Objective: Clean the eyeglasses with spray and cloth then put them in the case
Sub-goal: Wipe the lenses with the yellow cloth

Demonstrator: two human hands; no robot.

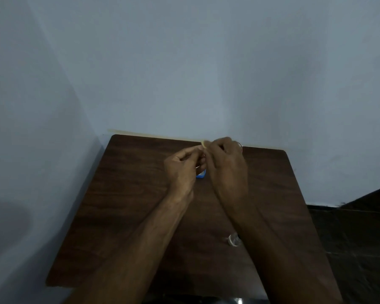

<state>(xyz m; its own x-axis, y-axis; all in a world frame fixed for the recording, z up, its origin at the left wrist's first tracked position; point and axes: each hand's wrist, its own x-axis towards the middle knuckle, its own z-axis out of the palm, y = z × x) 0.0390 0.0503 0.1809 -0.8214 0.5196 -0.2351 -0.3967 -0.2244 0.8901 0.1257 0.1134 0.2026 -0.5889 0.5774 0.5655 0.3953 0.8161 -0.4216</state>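
Eyeglasses with a thin pale wire frame (240,147) showed only as a sliver of curved rim past the knuckles of our right hand (226,163), held up above the far part of the table; the rest of them was hidden behind our fingers. Our right hand was curled round them, and our left hand (181,170) was curled too, its thumb and forefinger closing on a small pale yellow cloth (204,144) right where the two hands met. The hands touched at the fingertips, backs turned to us. Just below them, peeping out between the two wrists, lay a small blue and white object (201,174) on the table; so little of it showed that we could not tell what it was. Nearer to us, just beside our right forearm and partly covered by it, was a small clear bottle (234,239). All of this was over a dark brown wooden table (123,194) with rounded far corners, pushed against a pale blue-grey wall (184,62). A thin strip of cream tape (140,133) ran along the wall by the table's far edge, and dark floor tiles (349,238) showed to the right.
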